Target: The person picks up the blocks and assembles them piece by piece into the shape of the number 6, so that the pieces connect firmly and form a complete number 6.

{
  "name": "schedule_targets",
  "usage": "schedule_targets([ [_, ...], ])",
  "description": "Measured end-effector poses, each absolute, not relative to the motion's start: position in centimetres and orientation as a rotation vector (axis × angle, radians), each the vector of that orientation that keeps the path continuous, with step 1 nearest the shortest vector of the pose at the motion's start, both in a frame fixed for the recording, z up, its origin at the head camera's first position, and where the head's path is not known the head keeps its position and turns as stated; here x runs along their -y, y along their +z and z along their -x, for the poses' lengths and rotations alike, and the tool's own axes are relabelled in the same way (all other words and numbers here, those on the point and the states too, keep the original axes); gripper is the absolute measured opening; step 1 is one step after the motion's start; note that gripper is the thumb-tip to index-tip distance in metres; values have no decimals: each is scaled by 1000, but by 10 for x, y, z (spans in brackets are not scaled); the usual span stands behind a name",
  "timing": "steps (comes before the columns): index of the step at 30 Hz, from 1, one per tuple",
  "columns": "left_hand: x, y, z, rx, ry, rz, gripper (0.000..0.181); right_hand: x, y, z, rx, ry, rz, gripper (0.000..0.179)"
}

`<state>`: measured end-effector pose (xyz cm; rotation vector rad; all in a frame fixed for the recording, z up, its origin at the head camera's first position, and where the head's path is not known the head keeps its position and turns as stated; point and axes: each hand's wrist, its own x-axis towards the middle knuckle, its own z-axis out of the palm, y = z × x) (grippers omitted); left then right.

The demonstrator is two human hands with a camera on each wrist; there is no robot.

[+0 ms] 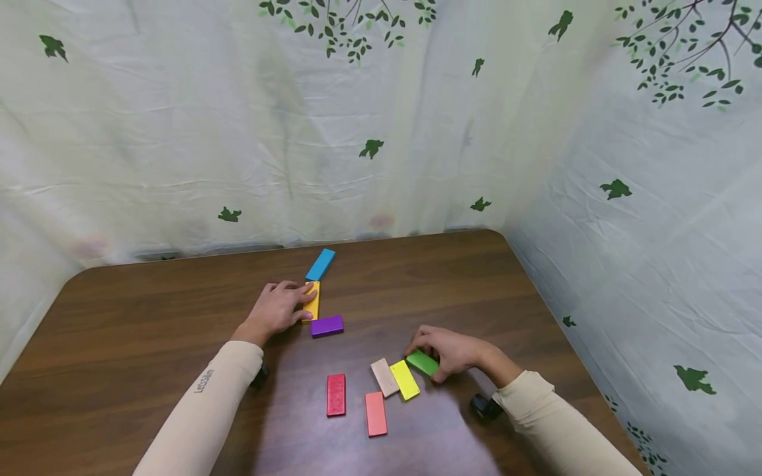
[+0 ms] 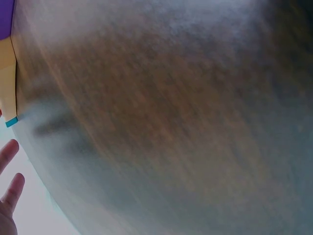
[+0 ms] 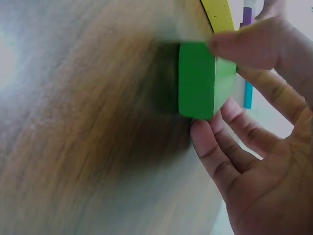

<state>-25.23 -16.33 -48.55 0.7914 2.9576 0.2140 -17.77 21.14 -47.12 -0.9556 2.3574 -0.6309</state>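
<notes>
My left hand [image 1: 278,307] is at an orange-yellow block [image 1: 313,301], its thumb near one end and fingertips near the other, in a pinch. A blue block [image 1: 321,264] meets its far end and a purple block [image 1: 327,326] its near end. In the left wrist view only two fingers [image 2: 13,191] of this hand show clearly, beside the orange-yellow block [image 2: 7,73] at the edge. My right hand [image 1: 449,350] pinches a green block [image 1: 423,362] between thumb and fingers; the right wrist view shows the green block [image 3: 196,81] close up. A yellow block [image 1: 405,380] lies beside it.
A pale pink block [image 1: 384,377] touches the yellow one. Below lies a coral block [image 1: 376,414], with a red block [image 1: 336,395] to its left. The brown wooden table [image 1: 149,357] has a white leaf-patterned curtain [image 1: 333,165] behind and at its right.
</notes>
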Motion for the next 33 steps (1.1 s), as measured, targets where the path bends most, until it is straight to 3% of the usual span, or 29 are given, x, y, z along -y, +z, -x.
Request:
schedule_targets([
  [10,169,-486,247,-2964,223,-765,59,-203,-473,187,-2370,-619,1042,59],
  [19,173,-487,247,-2974,237,-764,58,-190,-474,201,-2419,-607,1154,44],
  [33,170,-483,250,-2950,244,-803,56,-170,-477,219,-2460,-654,1081,49],
])
